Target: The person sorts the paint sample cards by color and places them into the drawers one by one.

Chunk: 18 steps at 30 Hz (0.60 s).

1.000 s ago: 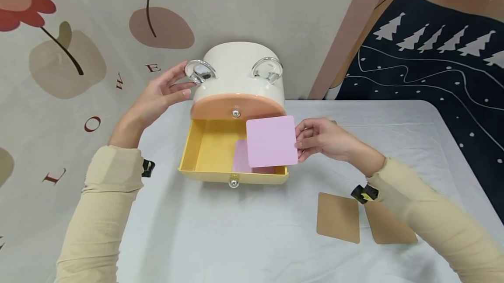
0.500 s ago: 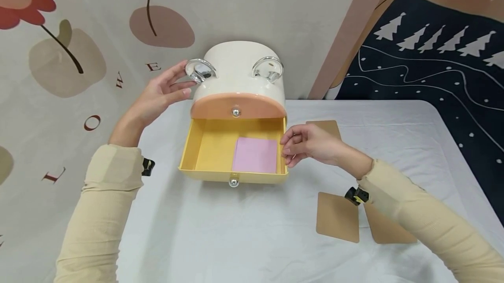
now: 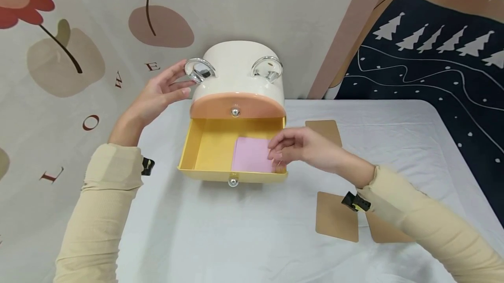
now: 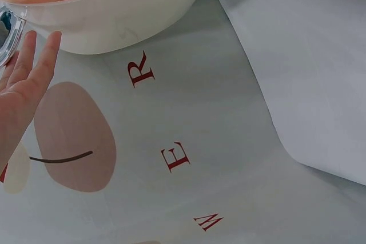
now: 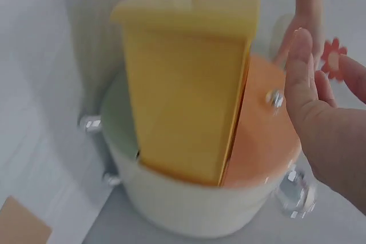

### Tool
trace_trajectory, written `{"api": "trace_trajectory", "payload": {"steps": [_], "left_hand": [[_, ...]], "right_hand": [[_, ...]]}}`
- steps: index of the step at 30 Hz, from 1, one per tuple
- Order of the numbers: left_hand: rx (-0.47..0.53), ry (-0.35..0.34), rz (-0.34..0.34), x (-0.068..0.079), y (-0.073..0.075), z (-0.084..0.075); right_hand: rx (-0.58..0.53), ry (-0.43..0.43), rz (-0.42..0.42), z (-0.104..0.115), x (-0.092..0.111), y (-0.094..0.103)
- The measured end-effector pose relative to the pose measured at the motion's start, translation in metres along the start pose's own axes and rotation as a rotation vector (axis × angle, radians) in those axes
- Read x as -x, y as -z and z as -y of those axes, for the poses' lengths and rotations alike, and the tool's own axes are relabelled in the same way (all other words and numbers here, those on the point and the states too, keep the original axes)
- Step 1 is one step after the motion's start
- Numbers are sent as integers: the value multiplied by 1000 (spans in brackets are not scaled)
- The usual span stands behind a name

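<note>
A small white storage box (image 3: 240,62) with two chrome ear-like rings stands at the back. Its yellow drawer (image 3: 214,147) is pulled out, and square pink cards (image 3: 252,154) lie in the drawer's right half. My left hand (image 3: 159,95) has extended fingers at the left chrome ring (image 3: 200,71); the left wrist view shows them beside the box's rim. My right hand (image 3: 305,147) hovers over the drawer's right wall, its loosely bent fingertips overlapping the pink cards in the head view. Nothing shows between the thumb and fingers of that hand in the right wrist view.
On the white tabletop (image 3: 220,235), brown square cards lie to the right: one card (image 3: 337,216) near the front, another card (image 3: 387,228) partly under the right sleeve, and a third card (image 3: 324,131) behind the right hand. A patterned backdrop (image 3: 98,20) rises behind.
The pink card that my right hand held has gone down into the drawer and been let go. The hand then shifted left over the cards. My left hand has stayed at the ring.
</note>
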<state>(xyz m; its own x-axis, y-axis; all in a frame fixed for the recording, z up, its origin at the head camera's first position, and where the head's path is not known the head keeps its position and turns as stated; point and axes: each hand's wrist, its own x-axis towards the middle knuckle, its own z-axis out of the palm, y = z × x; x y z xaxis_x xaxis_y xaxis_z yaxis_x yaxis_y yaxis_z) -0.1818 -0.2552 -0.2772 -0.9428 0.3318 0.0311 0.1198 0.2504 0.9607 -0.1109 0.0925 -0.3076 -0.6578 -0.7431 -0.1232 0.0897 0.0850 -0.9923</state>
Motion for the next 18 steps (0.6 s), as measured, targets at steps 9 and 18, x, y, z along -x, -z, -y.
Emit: {"api": "trace_trajectory", "payload": {"steps": [9, 18], "left_hand": [[0, 1, 4, 1, 1, -1], [-17, 14, 5, 2, 0, -2]], "right_hand": [[199, 56, 189, -22, -4, -48], [221, -84, 175, -59, -11, -76]]}}
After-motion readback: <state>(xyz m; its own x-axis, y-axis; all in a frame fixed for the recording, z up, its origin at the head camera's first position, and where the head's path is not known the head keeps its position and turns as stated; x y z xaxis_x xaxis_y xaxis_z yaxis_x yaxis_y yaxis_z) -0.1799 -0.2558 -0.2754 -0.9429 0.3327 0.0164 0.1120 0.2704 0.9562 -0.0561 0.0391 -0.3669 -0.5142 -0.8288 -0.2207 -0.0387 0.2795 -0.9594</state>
